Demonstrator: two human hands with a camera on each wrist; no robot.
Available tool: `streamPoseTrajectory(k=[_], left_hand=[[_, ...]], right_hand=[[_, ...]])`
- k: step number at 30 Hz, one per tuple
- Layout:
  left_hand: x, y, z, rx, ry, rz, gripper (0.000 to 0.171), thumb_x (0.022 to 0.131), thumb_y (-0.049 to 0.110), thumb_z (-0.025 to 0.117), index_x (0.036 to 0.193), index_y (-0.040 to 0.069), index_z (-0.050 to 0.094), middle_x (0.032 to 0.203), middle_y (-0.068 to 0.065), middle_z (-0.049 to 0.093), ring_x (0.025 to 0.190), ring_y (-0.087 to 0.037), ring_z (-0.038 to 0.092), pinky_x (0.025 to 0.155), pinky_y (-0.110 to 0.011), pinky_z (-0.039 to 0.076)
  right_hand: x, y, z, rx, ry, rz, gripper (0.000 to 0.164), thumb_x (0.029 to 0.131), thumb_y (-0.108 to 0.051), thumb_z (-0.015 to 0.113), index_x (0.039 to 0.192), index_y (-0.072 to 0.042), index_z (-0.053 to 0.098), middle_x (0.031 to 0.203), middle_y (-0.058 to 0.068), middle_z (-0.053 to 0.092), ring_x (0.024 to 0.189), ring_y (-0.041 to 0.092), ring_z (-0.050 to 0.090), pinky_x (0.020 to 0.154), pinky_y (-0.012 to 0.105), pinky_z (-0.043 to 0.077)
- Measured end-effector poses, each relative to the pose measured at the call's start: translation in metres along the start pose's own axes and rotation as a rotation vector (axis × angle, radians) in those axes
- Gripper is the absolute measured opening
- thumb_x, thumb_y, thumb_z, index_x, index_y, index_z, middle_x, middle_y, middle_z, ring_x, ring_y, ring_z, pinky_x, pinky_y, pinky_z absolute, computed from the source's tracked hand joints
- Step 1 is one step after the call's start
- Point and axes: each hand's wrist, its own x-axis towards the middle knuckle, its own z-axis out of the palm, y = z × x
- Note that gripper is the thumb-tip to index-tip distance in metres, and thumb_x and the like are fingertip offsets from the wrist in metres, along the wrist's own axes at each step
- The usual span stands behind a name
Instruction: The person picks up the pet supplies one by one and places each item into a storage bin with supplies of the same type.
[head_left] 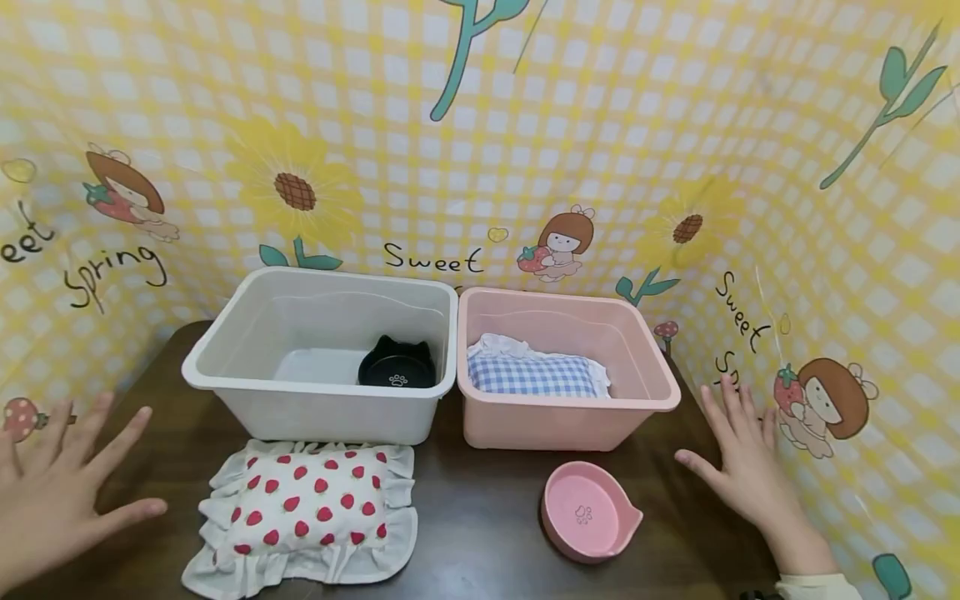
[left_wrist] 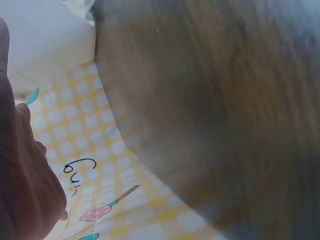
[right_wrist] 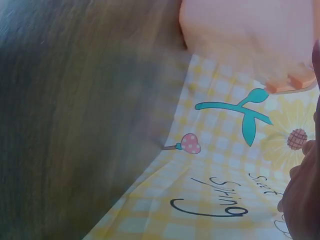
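Note:
My left hand (head_left: pixel 63 483) is at the left side of the table with its fingers spread, holding nothing. Nearest to it lies a ruffled strawberry-print pillow (head_left: pixel 315 500), in front of a white bin (head_left: pixel 322 412). On the far right, my right hand (head_left: pixel 746 467) also has its fingers spread and holds nothing. Between that hand and the pillow stands a round pink pet bowl (head_left: pixel 581 510) with a paw print. A black cat-eared bowl (head_left: pixel 397 364) sits inside the white bin, at its right end. Inside the pink bin (head_left: pixel 562 425) lies a blue gingham pillow (head_left: pixel 528 372) with white ruffles.
The two bins stand side by side at the back of the dark wooden table (head_left: pixel 480 533). Behind and along both sides hangs a yellow checked cloth (head_left: pixel 637 108) printed with flowers and cartoon girls. The table's back corner (left_wrist: pixel 125 142) shows in the left wrist view.

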Motion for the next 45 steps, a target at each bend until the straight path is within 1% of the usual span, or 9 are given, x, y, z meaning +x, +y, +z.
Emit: streamPoseTrajectory(k=[5, 14, 25, 27, 32, 34, 36, 40, 45], left_hand=[[-0.003, 0.007, -0.001, -0.022, -0.023, 0.025, 0.131, 0.072, 0.071, 0.078, 0.165, 0.029, -0.004, 0.167, -0.008, -0.025, 0.147, -0.039, -0.034, 0.101, -0.066, -0.034], [-0.009, 0.02, 0.006, -0.203, -0.03, 0.06, 0.13, 0.074, 0.053, 0.086, 0.166, 0.019, -0.001, 0.17, -0.013, -0.016, 0.15, -0.046, -0.027, 0.099, -0.077, -0.027], [-0.011, 0.049, 0.012, -0.472, -0.044, 0.097, 0.125, 0.071, 0.034, 0.093, 0.166, 0.02, 0.014, 0.173, 0.001, 0.001, 0.157, -0.038, -0.009, 0.107, -0.078, -0.02], [-0.014, 0.052, 0.014, -0.5, -0.046, 0.095, 0.123, 0.07, 0.033, 0.094, 0.165, 0.02, 0.017, 0.173, 0.0, 0.007, 0.158, -0.035, -0.007, 0.107, -0.079, -0.019], [-0.022, 0.059, 0.019, -0.561, -0.096, 0.055, 0.118, 0.071, 0.031, 0.094, 0.164, 0.021, 0.022, 0.163, -0.029, 0.026, 0.153, -0.052, 0.005, 0.101, -0.087, -0.008], [-0.024, 0.063, 0.023, -0.577, -0.117, 0.042, 0.115, 0.071, 0.03, 0.094, 0.163, 0.02, 0.026, 0.156, -0.036, 0.033, 0.145, -0.064, 0.016, 0.097, -0.09, 0.001], [-0.026, 0.065, 0.027, -0.576, -0.119, 0.039, 0.111, 0.069, 0.03, 0.095, 0.16, 0.018, 0.033, 0.15, -0.037, 0.039, 0.137, -0.065, 0.026, 0.093, -0.089, 0.012], [-0.026, 0.069, 0.034, -0.549, -0.101, 0.048, 0.101, 0.066, 0.031, 0.096, 0.152, 0.017, 0.046, 0.145, -0.03, 0.05, 0.133, -0.051, 0.039, 0.091, -0.081, 0.025], [-0.027, 0.074, 0.041, -0.49, -0.073, 0.049, 0.079, 0.064, 0.036, 0.096, 0.133, 0.019, 0.064, 0.135, -0.022, 0.062, 0.122, -0.022, 0.049, 0.09, -0.069, 0.034]], right_hand=[[0.004, -0.005, -0.002, 0.088, 0.052, 0.002, 0.102, 0.091, -0.041, 0.077, 0.166, -0.019, 0.012, 0.173, 0.01, -0.007, 0.157, 0.043, -0.008, 0.115, 0.071, -0.016], [0.012, -0.007, 0.001, 0.234, 0.155, -0.015, 0.094, 0.088, -0.029, 0.08, 0.163, -0.016, 0.026, 0.172, 0.013, 0.009, 0.157, 0.043, 0.004, 0.117, 0.073, -0.005], [0.018, -0.011, -0.003, 0.378, 0.207, 0.012, 0.084, 0.091, -0.015, 0.077, 0.162, -0.016, 0.032, 0.171, 0.01, 0.017, 0.158, 0.03, 0.009, 0.121, 0.068, 0.002], [0.018, -0.014, -0.003, 0.403, 0.204, 0.027, 0.083, 0.092, -0.011, 0.076, 0.162, -0.019, 0.031, 0.171, 0.01, 0.018, 0.158, 0.024, 0.01, 0.123, 0.063, 0.005], [0.021, -0.02, 0.0, 0.43, 0.188, 0.069, 0.083, 0.093, -0.007, 0.074, 0.162, -0.023, 0.032, 0.171, 0.003, 0.02, 0.155, 0.012, 0.017, 0.116, 0.018, 0.022], [0.023, -0.021, 0.001, 0.438, 0.188, 0.084, 0.082, 0.093, -0.007, 0.075, 0.161, -0.025, 0.033, 0.171, 0.0, 0.022, 0.156, 0.014, 0.019, 0.109, 0.01, 0.023], [0.025, -0.021, 0.003, 0.453, 0.195, 0.087, 0.081, 0.092, -0.006, 0.075, 0.16, -0.026, 0.035, 0.17, 0.0, 0.025, 0.156, 0.019, 0.021, 0.11, 0.012, 0.023], [0.031, -0.021, 0.006, 0.49, 0.219, 0.077, 0.078, 0.091, -0.001, 0.074, 0.157, -0.023, 0.041, 0.166, 0.005, 0.033, 0.154, 0.013, 0.026, 0.113, 0.015, 0.023], [0.032, -0.027, 0.009, 0.595, 0.221, 0.087, 0.062, 0.09, 0.009, 0.071, 0.147, -0.006, 0.053, 0.161, 0.016, 0.041, 0.149, 0.003, 0.032, 0.113, 0.01, 0.026]])
